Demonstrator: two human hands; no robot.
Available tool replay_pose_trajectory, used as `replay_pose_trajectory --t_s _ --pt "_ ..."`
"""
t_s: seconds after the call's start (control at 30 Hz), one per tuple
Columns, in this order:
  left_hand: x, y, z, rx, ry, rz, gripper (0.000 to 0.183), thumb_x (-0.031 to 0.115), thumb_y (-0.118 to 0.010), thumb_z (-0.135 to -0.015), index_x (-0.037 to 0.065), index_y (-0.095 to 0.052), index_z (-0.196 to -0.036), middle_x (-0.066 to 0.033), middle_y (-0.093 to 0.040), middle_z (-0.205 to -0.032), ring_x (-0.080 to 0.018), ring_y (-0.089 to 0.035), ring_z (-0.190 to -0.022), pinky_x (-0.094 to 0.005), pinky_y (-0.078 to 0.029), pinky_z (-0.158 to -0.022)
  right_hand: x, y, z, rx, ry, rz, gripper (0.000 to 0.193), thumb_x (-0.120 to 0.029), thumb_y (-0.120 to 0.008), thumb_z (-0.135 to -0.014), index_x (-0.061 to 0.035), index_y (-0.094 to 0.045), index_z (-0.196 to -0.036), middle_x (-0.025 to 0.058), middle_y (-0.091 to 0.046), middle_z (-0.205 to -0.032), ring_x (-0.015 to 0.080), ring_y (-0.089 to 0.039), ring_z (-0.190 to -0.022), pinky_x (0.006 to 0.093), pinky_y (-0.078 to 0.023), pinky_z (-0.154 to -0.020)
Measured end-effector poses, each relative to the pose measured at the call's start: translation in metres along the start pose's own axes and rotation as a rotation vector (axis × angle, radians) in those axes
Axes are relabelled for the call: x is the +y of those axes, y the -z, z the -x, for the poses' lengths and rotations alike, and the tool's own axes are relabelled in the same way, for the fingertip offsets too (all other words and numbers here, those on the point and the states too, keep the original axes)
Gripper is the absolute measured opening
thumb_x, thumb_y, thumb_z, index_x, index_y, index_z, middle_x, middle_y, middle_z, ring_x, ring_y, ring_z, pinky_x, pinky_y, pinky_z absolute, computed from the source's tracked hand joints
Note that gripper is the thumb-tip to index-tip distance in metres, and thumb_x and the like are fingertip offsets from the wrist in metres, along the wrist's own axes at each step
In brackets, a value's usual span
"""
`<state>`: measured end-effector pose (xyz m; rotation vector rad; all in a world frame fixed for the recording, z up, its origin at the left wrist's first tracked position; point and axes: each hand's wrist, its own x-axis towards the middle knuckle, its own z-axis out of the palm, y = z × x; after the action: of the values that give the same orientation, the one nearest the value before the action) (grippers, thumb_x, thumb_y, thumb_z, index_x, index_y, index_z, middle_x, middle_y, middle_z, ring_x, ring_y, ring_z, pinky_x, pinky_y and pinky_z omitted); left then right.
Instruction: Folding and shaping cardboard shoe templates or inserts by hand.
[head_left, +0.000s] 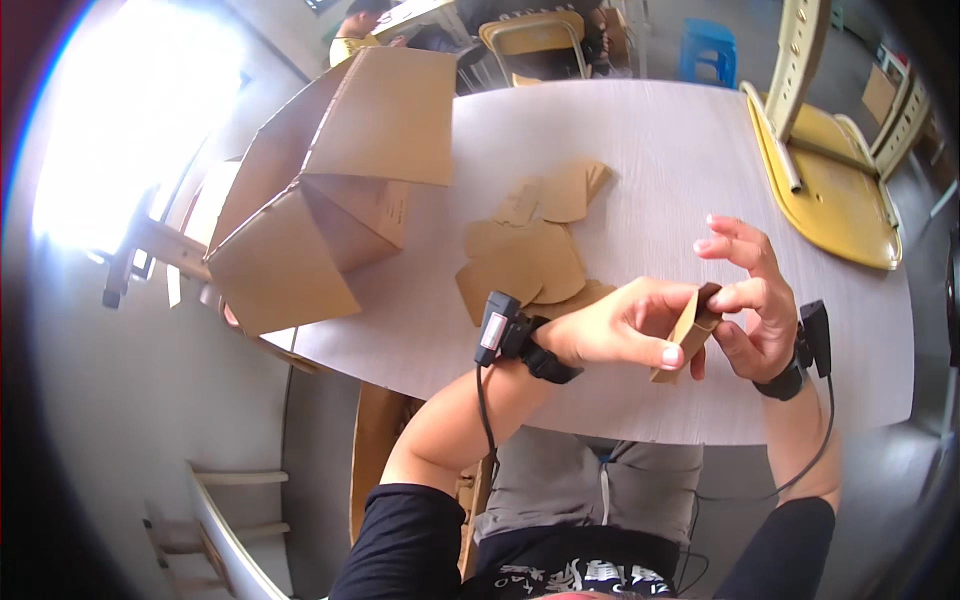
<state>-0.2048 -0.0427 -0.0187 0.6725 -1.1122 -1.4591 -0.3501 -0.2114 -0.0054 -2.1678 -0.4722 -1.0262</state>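
Observation:
A small folded brown cardboard box (688, 335) is held above the near right part of the table. My left hand (625, 322) grips its side, thumb on the near face and the other fingers partly hidden behind it. At the box's far right end, the index finger of my right hand (758, 300) presses on the edge, with the thumb just below. The other fingers of that hand are raised and spread. Flat cardboard pieces (525, 255) lie in a loose pile left of my hands, some with rounded edges.
A large open carton (375, 120) with its flaps spread stands on the left of the pale table (660, 130). An upturned yellow chair (835, 195) rests at the right edge. Behind are a blue stool (708, 50) and a seated person (358, 30). Cables hang from both wrist bands.

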Motion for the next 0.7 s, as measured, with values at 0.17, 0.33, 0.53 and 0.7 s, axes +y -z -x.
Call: replay_pose_trajectory --t_s 0.17,0.33,0.53,0.7 --pt "-0.004 0.007 -0.003 -0.045 0.047 0.03 0.081 0.038 -0.085 -0.084 0.003 -0.049 -0.148 -0.0105 -0.063 -0.127 -0.0268 -0.068 -0.101 -0.0395 -0.055 -0.086 0.003 0.0 0.001 0.054 -0.018 -0.006 0.033 -0.043 -0.068 -0.096 -0.0107 -0.061 -0.094 0.019 -0.068 -0.12 0.0457 -0.056 -0.126 0.0534 -0.047 -0.101" --pt "-0.005 0.011 -0.001 -0.047 0.052 0.064 0.085 0.038 -0.085 -0.084 0.001 -0.046 -0.151 -0.0108 -0.06 -0.137 -0.0274 -0.069 -0.099 -0.038 -0.055 -0.083 0.004 -0.004 0.001 0.05 -0.03 -0.027 0.031 -0.041 -0.066 -0.097 -0.0106 -0.06 -0.092 0.0187 -0.069 -0.119 0.0461 -0.057 -0.124 0.0526 -0.047 -0.1" --pt "0.004 0.009 0.001 -0.096 0.018 0.096 0.056 0.029 -0.078 -0.091 -0.002 -0.056 -0.133 -0.0091 -0.066 -0.106 -0.0209 -0.07 -0.095 -0.0325 -0.056 -0.078 0.0 -0.01 -0.002 -0.013 -0.043 -0.086 0.032 -0.038 -0.062 -0.098 -0.0072 -0.055 -0.093 0.0233 -0.064 -0.126 0.0485 -0.053 -0.128 0.0556 -0.042 -0.105" --pt "0.003 -0.005 -0.003 0.093 -0.029 0.074 0.056 0.019 -0.08 -0.089 0.006 -0.045 -0.131 -0.0016 -0.058 -0.1 -0.0111 -0.062 -0.081 -0.0269 -0.051 -0.07 0.003 -0.023 0.011 0.055 -0.131 -0.165 0.039 -0.044 -0.062 -0.098 -0.0066 -0.054 -0.104 0.0256 -0.055 -0.138 0.0472 -0.047 -0.135 0.0592 -0.038 -0.109"
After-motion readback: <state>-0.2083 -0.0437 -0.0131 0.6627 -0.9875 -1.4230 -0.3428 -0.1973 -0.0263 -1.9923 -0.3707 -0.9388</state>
